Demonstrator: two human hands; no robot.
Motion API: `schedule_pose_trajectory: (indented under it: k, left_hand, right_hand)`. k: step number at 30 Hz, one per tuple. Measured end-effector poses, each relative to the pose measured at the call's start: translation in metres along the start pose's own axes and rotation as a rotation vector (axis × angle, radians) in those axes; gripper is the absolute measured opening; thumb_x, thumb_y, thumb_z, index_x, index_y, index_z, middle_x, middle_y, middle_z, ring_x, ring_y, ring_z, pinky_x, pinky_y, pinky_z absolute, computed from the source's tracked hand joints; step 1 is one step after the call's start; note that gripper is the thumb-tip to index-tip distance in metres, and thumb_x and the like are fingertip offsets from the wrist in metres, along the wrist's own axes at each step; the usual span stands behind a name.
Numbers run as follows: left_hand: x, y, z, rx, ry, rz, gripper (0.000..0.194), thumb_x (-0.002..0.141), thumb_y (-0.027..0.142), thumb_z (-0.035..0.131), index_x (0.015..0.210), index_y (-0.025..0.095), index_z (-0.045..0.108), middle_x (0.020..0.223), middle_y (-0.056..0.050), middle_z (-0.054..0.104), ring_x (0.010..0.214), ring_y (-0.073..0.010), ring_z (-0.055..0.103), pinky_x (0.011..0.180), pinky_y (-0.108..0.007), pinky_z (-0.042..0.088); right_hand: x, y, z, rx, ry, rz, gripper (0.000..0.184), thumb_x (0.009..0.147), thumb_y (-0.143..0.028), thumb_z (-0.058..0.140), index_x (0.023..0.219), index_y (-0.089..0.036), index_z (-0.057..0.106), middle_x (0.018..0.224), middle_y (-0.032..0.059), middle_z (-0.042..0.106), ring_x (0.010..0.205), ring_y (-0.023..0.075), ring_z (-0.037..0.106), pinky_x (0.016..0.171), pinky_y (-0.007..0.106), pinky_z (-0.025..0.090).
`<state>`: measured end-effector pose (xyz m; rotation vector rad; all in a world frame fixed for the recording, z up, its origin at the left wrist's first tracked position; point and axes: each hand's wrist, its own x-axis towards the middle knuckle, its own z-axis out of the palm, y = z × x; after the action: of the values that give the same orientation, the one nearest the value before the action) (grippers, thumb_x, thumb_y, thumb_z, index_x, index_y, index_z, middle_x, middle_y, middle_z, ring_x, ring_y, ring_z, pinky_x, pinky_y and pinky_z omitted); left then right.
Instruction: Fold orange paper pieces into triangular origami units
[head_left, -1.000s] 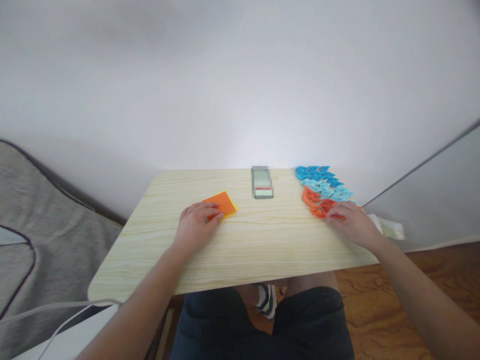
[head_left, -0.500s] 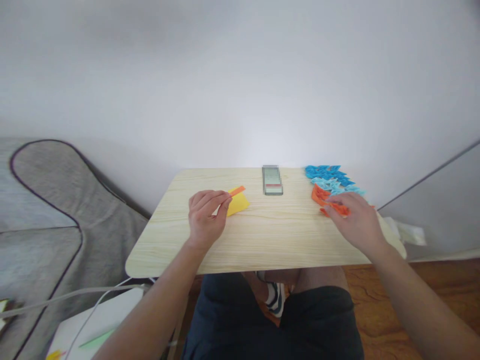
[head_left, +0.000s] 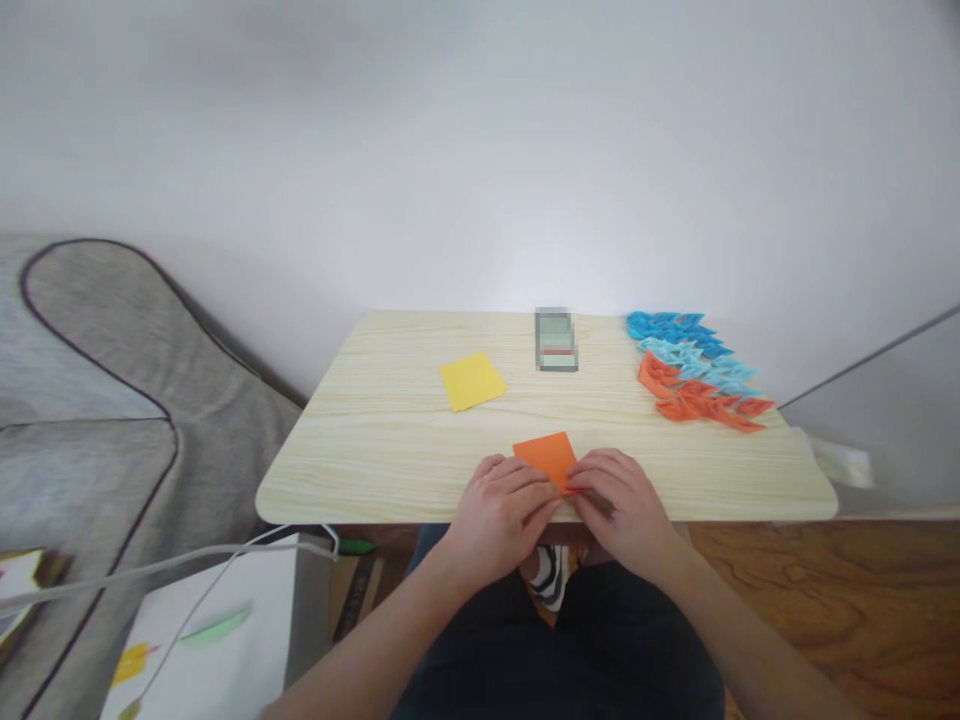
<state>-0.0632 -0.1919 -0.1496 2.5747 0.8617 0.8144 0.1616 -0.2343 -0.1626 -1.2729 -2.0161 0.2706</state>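
An orange square of paper [head_left: 548, 456] lies at the table's front edge, turned a little. My left hand [head_left: 508, 508] is closed on its lower left side, fingers over the top. At its lower right corner, my right hand [head_left: 621, 507] pinches the paper between thumb and fingers. The thumbs partly hide the near corner. Farther back on the left lies yellow square paper [head_left: 472, 381]. To the right, folded paper pieces stand in rows: dark blue pieces [head_left: 675, 328], light blue pieces [head_left: 701, 364] and orange pieces [head_left: 701, 402].
A phone with a blurred screen [head_left: 556, 340] lies at the back of the pale wooden table [head_left: 360, 440], near the wall. On the left are a grey sofa [head_left: 217, 440] and a white box [head_left: 217, 630] with cables running across it.
Both hands have come together at the front edge, now with the orange sheet between them. My left hand has left the yellow paper, my right hand the folded orange pieces. The view has shifted slightly.
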Motion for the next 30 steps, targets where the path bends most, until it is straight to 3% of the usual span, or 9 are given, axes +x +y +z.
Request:
schedule_pose_trajectory:
  k: [4, 7, 15, 20, 25, 30]
  left_hand:
    - [-0.003, -0.004, -0.012, 0.026, -0.001, -0.125, 0.031, 0.088, 0.033, 0.076, 0.119, 0.027, 0.071, 0.120, -0.006, 0.076, 0.118, -0.0283, 0.063, 0.106, -0.050, 0.043]
    - [-0.005, -0.009, -0.018, 0.054, -0.005, -0.197, 0.033, 0.086, 0.034, 0.078, 0.117, 0.027, 0.070, 0.127, -0.006, 0.073, 0.122, -0.0301, 0.061, 0.108, -0.052, 0.041]
    - [-0.009, -0.009, -0.014, 0.012, -0.032, -0.192, 0.030, 0.089, 0.031, 0.072, 0.119, 0.027, 0.069, 0.128, -0.006, 0.073, 0.122, -0.0299, 0.061, 0.109, -0.053, 0.040]
    - [-0.010, -0.011, -0.014, 0.005, -0.031, -0.193, 0.030, 0.089, 0.033, 0.072, 0.119, 0.026, 0.069, 0.128, -0.008, 0.074, 0.122, -0.0311, 0.062, 0.108, -0.054, 0.040]
    - [-0.012, -0.013, -0.016, 0.011, -0.069, -0.177, 0.022, 0.093, 0.035, 0.069, 0.114, 0.027, 0.070, 0.129, -0.004, 0.074, 0.124, -0.0290, 0.062, 0.110, -0.053, 0.039]
    - [-0.015, -0.017, -0.018, -0.023, -0.053, -0.172, 0.027, 0.095, 0.031, 0.066, 0.122, 0.028, 0.069, 0.132, -0.002, 0.073, 0.127, -0.0272, 0.062, 0.112, -0.051, 0.039]
  right_hand:
    - [0.004, -0.001, -0.005, -0.006, -0.046, 0.016, 0.015, 0.092, -0.014, 0.067, 0.099, -0.027, 0.068, 0.102, 0.0044, 0.075, 0.102, 0.0267, 0.065, 0.094, 0.049, 0.053]
    - [0.007, -0.002, -0.010, -0.022, -0.095, 0.022, 0.014, 0.091, -0.014, 0.067, 0.098, -0.027, 0.068, 0.101, 0.0045, 0.074, 0.101, 0.0268, 0.064, 0.092, 0.049, 0.052]
    - [0.027, -0.001, -0.015, 0.031, -0.162, 0.085, 0.006, 0.097, -0.027, 0.065, 0.102, -0.026, 0.069, 0.098, 0.0065, 0.073, 0.098, 0.0264, 0.065, 0.088, 0.046, 0.053]
    - [0.032, 0.003, -0.010, 0.057, -0.160, 0.222, 0.015, 0.099, -0.038, 0.064, 0.107, -0.027, 0.070, 0.102, 0.0053, 0.075, 0.096, 0.0252, 0.069, 0.085, 0.042, 0.055]
    - [0.032, 0.003, -0.005, 0.083, -0.119, 0.298, 0.012, 0.099, -0.039, 0.065, 0.102, -0.029, 0.070, 0.098, 0.0024, 0.076, 0.091, 0.0241, 0.070, 0.082, 0.040, 0.055]
    - [0.040, 0.005, -0.001, -0.028, -0.191, 0.283, 0.012, 0.100, -0.037, 0.062, 0.096, -0.029, 0.070, 0.094, 0.0028, 0.075, 0.089, 0.0249, 0.069, 0.080, 0.042, 0.053]
